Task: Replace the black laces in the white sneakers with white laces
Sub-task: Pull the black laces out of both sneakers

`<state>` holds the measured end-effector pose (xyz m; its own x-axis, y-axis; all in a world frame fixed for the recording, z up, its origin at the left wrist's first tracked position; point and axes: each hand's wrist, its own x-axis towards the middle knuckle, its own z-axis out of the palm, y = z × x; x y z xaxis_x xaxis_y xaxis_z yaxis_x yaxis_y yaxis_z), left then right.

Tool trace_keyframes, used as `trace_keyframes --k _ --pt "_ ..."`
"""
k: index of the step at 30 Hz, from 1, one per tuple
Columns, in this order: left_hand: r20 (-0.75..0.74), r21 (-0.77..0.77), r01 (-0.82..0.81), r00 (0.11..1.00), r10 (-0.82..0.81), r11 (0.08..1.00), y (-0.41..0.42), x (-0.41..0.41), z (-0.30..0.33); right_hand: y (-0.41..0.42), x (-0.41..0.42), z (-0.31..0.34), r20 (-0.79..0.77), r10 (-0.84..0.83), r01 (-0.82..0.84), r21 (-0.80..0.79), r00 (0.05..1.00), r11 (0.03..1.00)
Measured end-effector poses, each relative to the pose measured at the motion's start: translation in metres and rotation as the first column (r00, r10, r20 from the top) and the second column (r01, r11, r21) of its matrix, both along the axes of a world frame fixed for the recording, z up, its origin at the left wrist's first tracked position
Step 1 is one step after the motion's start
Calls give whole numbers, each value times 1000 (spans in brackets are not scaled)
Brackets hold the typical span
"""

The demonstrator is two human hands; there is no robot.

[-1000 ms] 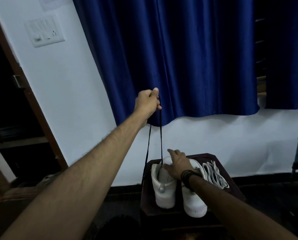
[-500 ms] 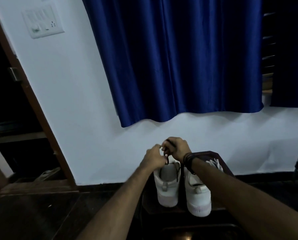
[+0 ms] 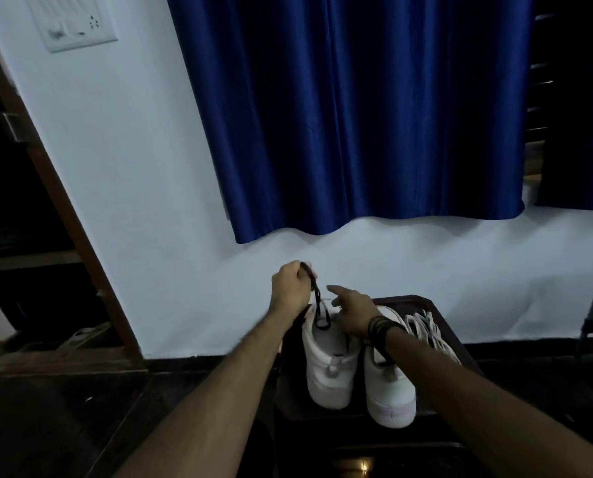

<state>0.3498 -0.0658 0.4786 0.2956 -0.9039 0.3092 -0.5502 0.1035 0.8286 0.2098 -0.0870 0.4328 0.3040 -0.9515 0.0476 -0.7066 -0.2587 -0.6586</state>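
Dark stool (image 3: 436, 307) | white sneakers (image 3: 329, 367) | left hand (image 3: 290, 288) pinches bunched black lace (image 3: 317, 298)

Pair of white smooth matt leather-look sneakers (image 3: 357, 367); thin black woven cord lace (image 3: 319, 305); satin-sheened blue cloth curtain (image 3: 350, 115); dark glossy wooden bench (image 3: 436, 315); flat white cloth laces (image 3: 429, 332).

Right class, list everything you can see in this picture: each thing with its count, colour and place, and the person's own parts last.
sneakers: two, white, side by side on the stool
black lace: one, black, rising from the left sneaker's top
white laces: one bundle, white, on the stool right of the sneakers
stool: one, dark brown, against the wall
curtain: one, blue, above the stool
switch panel: one, white, upper left wall
left hand: grips the black lace
right hand: fingers extended, over the sneakers, dark wristband
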Motion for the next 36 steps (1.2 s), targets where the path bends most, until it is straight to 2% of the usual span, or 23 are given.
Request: trace_keyframes --k 2,4,8,9,11,13,14,15,19,22,25,28,31,33,34,36 --pt "-50 -84 86 995 -90 993 4 -5 12 4 5 4 -64 54 -54 -1 997 999" --pt "-31 -124 148 988 -153 981 7 -9 21 8 10 4 -112 55 -55 3 992 998" --pt "-15 -94 150 988 -152 984 12 -8 14 7 13 0 -22 -91 90 -48 996 995" --pt "32 -52 137 990 -135 989 13 -5 5 5 13 -2 30 -126 128 -63 992 990" --pt "235 102 117 962 -138 988 19 0 -15 2 15 -2 132 -190 202 -87 973 975" --pt "460 259 79 866 -195 963 30 5 -35 0 16 1 270 -231 259 -74 935 963" --pt "521 264 57 832 -192 963 34 6 -42 1 16 5 306 -232 260 -54 924 964" --pt "524 231 53 835 -170 972 37 7 -48 1 17 6 295 -207 230 -45 933 972" --pt "352 127 -10 935 -35 992 33 7 -55 -5 15 2 2 -78 78 -96 997 992" --pt "255 116 -64 966 32 991 28 3 -55 -4 17 2 -160 9 -21 -73 987 997" --pt "131 163 -90 989 69 982 26 2 -54 -3 26 0 -277 24 -56 -108 961 993" --pt "190 145 -54 982 26 988 27 7 -58 0 36 -5 -453 -55 -47 -211 890 976" --pt "293 94 -31 956 2 995 32 11 -65 0 40 -8 -507 -116 -39 -284 854 958" --pt "350 -8 -40 936 40 999 39 10 -74 0 40 -7 -413 -134 14 -282 901 959" --pt "364 -52 -59 928 74 997 43 8 -78 -2 39 -6 -290 -142 69 -246 946 967" --pt "327 -111 -131 931 160 985 46 2 -83 -6 34 -4 99 -173 184 -123 980 975"
